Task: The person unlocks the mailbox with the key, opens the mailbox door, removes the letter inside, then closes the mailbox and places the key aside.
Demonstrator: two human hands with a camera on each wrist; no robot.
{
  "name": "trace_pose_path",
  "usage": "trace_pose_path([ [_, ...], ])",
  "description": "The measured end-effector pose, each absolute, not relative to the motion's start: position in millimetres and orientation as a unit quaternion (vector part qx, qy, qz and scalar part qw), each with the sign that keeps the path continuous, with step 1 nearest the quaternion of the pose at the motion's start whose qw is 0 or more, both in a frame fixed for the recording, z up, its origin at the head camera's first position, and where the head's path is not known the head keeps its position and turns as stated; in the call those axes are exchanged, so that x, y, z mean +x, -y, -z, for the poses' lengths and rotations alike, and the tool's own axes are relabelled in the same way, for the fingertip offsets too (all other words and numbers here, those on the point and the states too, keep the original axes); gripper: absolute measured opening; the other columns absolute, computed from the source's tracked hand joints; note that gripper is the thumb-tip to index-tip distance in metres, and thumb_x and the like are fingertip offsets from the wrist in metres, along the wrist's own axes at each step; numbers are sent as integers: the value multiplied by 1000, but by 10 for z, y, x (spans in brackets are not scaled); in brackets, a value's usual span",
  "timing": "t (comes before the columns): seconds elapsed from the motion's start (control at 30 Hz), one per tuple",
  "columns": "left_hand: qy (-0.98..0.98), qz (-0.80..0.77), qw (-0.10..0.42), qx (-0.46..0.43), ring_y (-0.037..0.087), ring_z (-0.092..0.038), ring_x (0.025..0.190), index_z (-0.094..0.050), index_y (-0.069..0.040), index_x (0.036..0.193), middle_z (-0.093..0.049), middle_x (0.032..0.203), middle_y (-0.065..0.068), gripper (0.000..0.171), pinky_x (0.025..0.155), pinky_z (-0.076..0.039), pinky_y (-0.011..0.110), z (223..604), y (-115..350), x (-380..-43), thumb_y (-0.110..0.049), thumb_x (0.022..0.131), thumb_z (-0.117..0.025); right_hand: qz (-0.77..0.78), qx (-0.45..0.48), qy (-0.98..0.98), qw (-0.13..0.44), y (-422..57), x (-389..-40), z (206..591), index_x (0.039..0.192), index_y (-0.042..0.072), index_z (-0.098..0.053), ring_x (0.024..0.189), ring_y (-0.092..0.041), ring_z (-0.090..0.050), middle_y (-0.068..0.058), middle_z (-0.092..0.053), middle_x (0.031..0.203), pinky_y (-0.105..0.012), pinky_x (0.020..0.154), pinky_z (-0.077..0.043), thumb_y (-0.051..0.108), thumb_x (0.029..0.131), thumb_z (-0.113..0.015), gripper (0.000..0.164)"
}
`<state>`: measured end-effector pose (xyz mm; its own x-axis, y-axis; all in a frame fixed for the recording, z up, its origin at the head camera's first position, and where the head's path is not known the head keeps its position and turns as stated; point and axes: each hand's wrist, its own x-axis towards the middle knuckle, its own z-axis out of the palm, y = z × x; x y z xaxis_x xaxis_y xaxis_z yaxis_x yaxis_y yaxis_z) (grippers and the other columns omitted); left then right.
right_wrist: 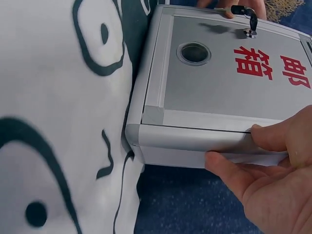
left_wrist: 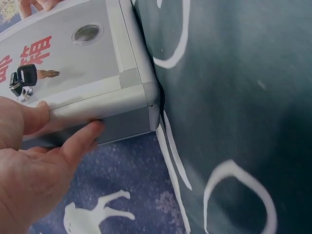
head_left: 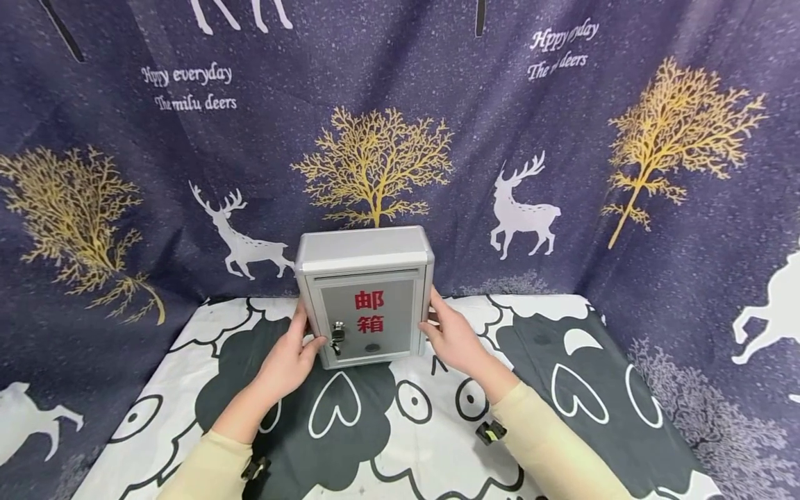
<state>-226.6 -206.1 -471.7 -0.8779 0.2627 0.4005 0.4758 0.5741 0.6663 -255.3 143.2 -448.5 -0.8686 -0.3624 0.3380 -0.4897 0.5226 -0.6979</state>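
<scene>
A silver-grey metal mailbox (head_left: 396, 302) with two red characters stands upright at the far side of the table, its lower edge down at the cloth. My left hand (head_left: 292, 357) grips its left side, thumb on the front frame and fingers along the side wall. On the opposite side, my right hand (head_left: 458, 342) holds the box the same way. A lock with a key (right_wrist: 251, 19) sticks out of the door close to my left thumb. Low on the door is a small round window (left_wrist: 87, 34). A slot (head_left: 367, 275) runs across the front near the top.
Under the box lies a tablecloth (head_left: 437, 444) with black and white cartoon sheep. Behind the table hangs a dark blue curtain (head_left: 400, 83) printed with deer, golden trees and white lettering; it also covers both sides. The box stands near this curtain.
</scene>
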Motion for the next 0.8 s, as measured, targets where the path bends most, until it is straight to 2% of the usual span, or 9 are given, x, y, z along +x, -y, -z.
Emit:
trace_pose_path([
  [0.1,874,417,121,-217,51,-61,140,5,-12,180,-50,161,37,100,99,-57,64,4721,1992,-2310,1,111,-66,-424,238,870,81,-1523,-2527,4507,181,12,-10,132,-44,-70,-26,-55,162,-46,103,-62,-1,110,-67,92],
  [0.23,872,422,110,-224,50,-64,136,8,-20,181,-51,161,36,103,94,-60,61,4715,1889,-2360,-1,111,-66,-425,229,872,78,-1648,-2481,4503,182,19,-9,134,-43,-69,-24,-54,164,-49,107,-60,1,110,-67,94],
  [0.43,868,423,105,-237,50,-60,142,8,-23,181,-44,168,34,104,105,-56,65,4692,1726,-2410,-3,112,-67,-424,217,876,77,-1827,-2430,4492,182,25,-8,135,-42,-68,-24,-55,164,-50,106,-60,2,111,-66,95],
  [0.53,868,425,100,-238,49,-60,142,8,-23,181,-43,169,33,102,106,-56,64,4689,1658,-2431,-6,112,-66,-428,211,875,78,-1891,-2411,4490,182,27,-9,135,-42,-68,-24,-55,163,-48,106,-61,1,111,-67,95],
  [0.8,863,432,89,-245,48,-59,143,8,-21,181,-38,173,31,102,111,-54,62,4693,1519,-2482,-5,112,-66,-433,195,875,91,-2030,-2384,4529,181,24,-20,132,-44,-70,-25,-60,157,-47,106,-60,-1,108,-69,91],
])
